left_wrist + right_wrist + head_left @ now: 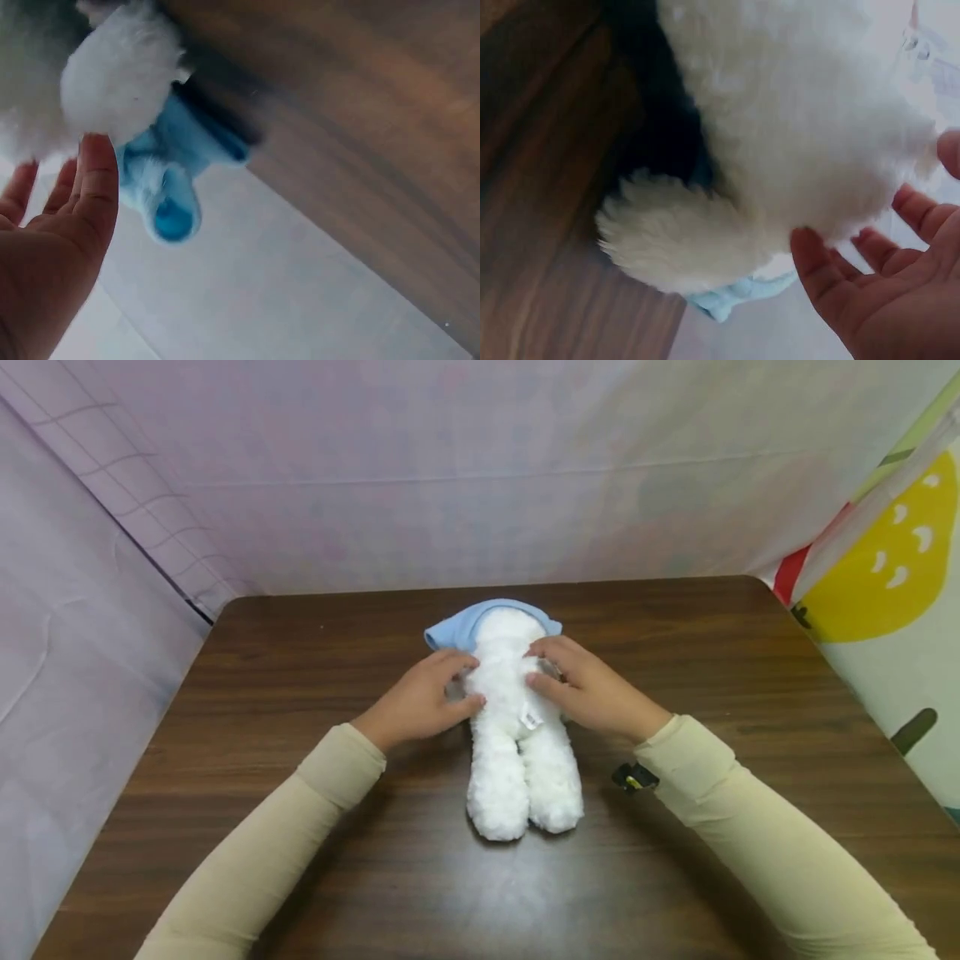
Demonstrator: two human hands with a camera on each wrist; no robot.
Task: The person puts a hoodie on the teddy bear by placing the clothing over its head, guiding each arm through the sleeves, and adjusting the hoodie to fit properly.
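Observation:
A white fluffy plush toy (498,768) lies on the table, legs toward me, with a small white tag (531,717) on its body. Light blue fabric (459,628) surrounds its head at the far end; no face shows. My left hand (423,697) touches the toy's left side. In the left wrist view, that hand's fingers (96,176) are extended against the white fur. On the opposite side, my right hand (592,689) rests on the upper body. Its fingers (821,262) look loosely bent against the fur in the right wrist view. Neither hand curls round the toy.
The dark brown wooden table (262,693) ends at a pale cloth backdrop (465,477). On the right hangs a cloth with a yellow print (892,568). A small black object (634,777) is by the right sleeve cuff.

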